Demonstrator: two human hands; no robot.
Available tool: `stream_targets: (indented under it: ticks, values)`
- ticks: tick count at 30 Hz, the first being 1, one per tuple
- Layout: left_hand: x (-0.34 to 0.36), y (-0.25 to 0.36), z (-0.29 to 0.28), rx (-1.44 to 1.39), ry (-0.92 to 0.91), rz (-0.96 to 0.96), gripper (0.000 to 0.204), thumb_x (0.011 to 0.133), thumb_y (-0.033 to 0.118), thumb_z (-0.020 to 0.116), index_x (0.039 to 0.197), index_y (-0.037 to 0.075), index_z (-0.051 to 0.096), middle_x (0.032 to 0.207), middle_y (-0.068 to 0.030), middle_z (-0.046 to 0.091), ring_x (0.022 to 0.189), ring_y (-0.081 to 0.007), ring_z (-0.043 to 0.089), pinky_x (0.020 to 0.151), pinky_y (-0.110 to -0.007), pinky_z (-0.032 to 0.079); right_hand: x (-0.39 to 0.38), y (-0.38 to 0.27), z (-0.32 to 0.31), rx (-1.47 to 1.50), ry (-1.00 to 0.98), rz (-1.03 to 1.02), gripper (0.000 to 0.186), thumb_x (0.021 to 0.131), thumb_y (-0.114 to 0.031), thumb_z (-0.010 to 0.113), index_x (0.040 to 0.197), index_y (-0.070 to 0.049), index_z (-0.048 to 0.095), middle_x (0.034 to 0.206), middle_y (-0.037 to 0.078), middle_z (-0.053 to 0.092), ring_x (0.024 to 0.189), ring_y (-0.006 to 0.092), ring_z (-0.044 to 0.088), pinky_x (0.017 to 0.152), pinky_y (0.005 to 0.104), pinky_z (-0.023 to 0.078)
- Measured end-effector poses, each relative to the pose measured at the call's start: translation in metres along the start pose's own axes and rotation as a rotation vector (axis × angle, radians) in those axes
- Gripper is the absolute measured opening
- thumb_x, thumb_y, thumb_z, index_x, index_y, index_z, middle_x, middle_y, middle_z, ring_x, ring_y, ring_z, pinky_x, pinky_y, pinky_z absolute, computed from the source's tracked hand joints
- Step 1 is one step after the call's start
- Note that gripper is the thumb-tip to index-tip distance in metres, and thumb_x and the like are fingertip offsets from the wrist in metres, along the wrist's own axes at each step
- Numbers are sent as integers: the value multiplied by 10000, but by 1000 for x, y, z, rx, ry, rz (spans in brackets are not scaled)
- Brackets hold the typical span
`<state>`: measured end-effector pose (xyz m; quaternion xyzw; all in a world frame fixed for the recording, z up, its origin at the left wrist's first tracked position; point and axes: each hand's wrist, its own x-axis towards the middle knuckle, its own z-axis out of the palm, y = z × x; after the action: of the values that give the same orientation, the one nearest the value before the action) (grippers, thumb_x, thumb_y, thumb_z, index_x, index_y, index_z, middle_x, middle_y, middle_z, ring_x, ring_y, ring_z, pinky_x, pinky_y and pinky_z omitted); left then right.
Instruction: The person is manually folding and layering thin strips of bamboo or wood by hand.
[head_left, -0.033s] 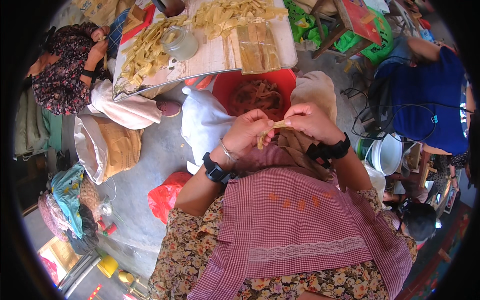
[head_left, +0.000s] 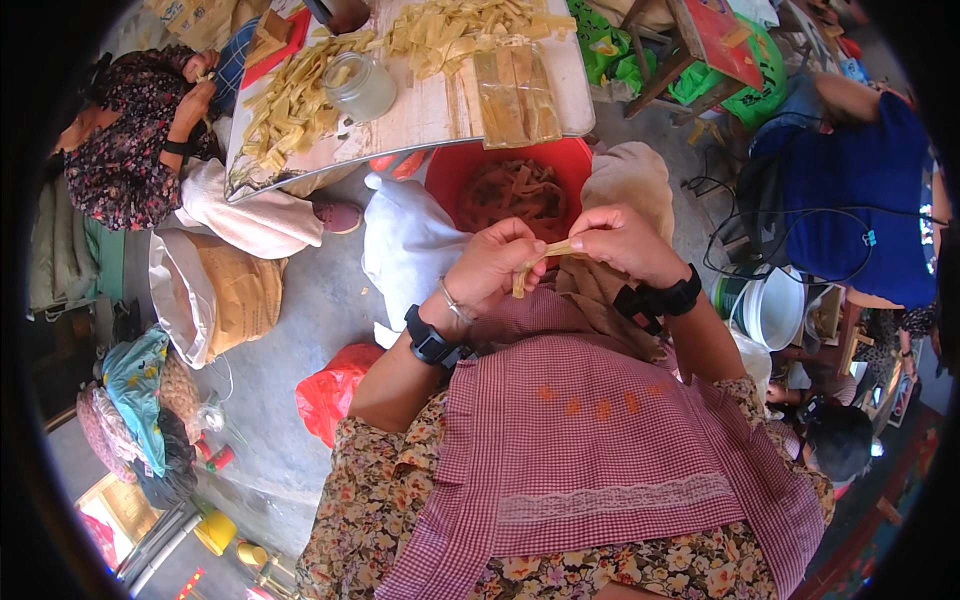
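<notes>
A narrow, pale yellow-green strip (head_left: pixel 558 247) is held between my two hands above my lap. My left hand (head_left: pixel 498 262) pinches it, and one short end hangs below those fingers. The fingertips of my right hand (head_left: pixel 622 245) are closed on the strip's other end. Just beyond my hands stands a red tub (head_left: pixel 438 180) with brownish strips (head_left: pixel 515 195) inside. On the table (head_left: pixel 425 118) past the tub lie heaps of similar yellowish strips (head_left: pixel 290 115), a glass jar (head_left: pixel 360 88) of cloudy liquid and a flat yellowish-brown slab of strips (head_left: pixel 515 98).
The table's edge crosses over the tub's far side. White cloth (head_left: pixel 408 240) and beige cloth (head_left: pixel 628 190) flank the tub. A paper sack (head_left: pixel 235 295) and a red plastic bag (head_left: pixel 335 390) stand on the left floor. Co-workers sit at left and right; dark cables (head_left: pixel 735 215) hang at right.
</notes>
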<state>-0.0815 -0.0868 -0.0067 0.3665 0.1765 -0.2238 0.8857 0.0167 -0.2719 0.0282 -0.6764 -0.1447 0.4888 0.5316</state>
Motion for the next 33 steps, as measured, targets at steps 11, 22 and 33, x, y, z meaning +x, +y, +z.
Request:
stream_targets:
  ticks: [11,22,33]
  values:
    - [-14,65,27,595,-36,427,147,814,16,540,724,71,436,642,-3,516,541,-65,471,485,-198,371,8,-38,-30,-126,-40,-256,106,815,-91,565,850,-12,625,678,-32,548,619,19,473,531,191,372]
    - [57,95,-3,1644,581,1360,137,722,29,601,854,68,599,856,-75,603,852,-277,541,729,-345,451,86,-39,-30,-553,618,-858,160,803,-125,570,939,-44,598,766,128,592,672,263,578,617,305,455]
    - [43,87,-22,1121,431,791,195,725,32,573,918,48,595,932,-111,586,900,-317,536,773,-350,452,67,-40,-45,231,254,-235,259,852,-172,525,1043,-1,557,796,88,596,650,124,559,575,249,484]
